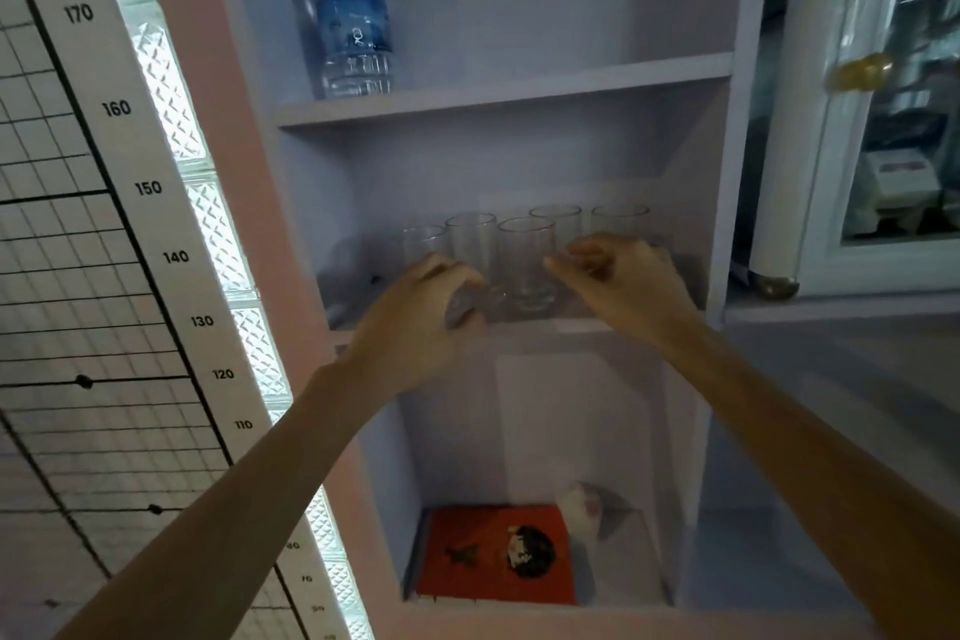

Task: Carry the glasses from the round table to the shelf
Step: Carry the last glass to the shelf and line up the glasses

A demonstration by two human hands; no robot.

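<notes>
1. Five clear glasses stand upright on the middle shelf, bunched near its centre. Three are toward the front and two toward the back. Some touch or nearly touch, and the glare makes it hard to tell which.
2. The glasses are packed tight, likely to leave room for more or to keep them off the edge.
3. Left hand is at the front-left of the middle shelf, fingers curled low by the bases of the two left glasses. It may be wrapped round one of them. I can't tell, since the clear glass blurs into the hand.
4. Right hand is at the front-right of the middle shelf, just in front of the back-right glass. Its fingers are loosely curled and nothing shows inside them, so it reads as empty.
5. Both forearms reach up to the middle shelf from below. Judgement: this is the set-down or let-go stage at the shelf. The round table is not in view, so I can't say how many glasses are left.
6. Risk: with glasses this crowded, a hand pulling back could knock a neighbour over.
7. One board above the middle shelf is a blue-label water bottle, at the left.
8. In the compartment below the middle shelf an orange book lies flat, with a white object beside it that I can't identify.
9. Left of the middle shelf are a glass-block strip and a height chart.
10. Right of the middle shelf is a glass-door cabinet.
</notes>
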